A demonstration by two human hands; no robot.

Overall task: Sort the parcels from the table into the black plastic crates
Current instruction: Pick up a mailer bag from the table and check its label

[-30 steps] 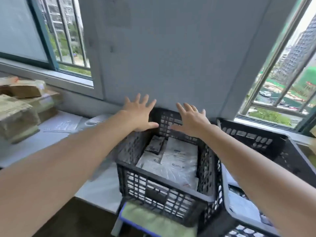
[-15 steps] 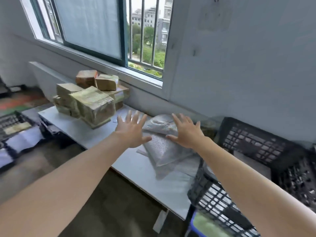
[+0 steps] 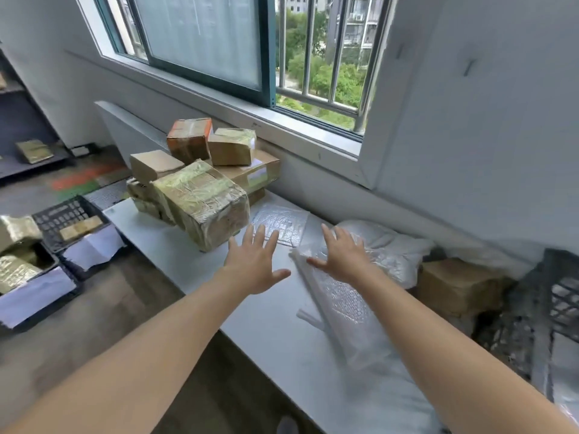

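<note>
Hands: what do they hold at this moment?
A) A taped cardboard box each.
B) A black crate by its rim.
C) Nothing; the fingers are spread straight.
C: the left hand and the right hand both show straight, spread fingers over the table, curled round nothing.

Body in view: left hand (image 3: pixel 253 264) and right hand (image 3: pixel 341 258), both bare, five fingers visible on each. Also left forearm (image 3: pixel 141 355) from 7 o'clock and right forearm (image 3: pixel 438 333) from 4 o'clock, bare to the frame edge. At 6 o'clock a dark rounded shape (image 3: pixel 286 426), possibly a shoe toe, can't tell.
</note>
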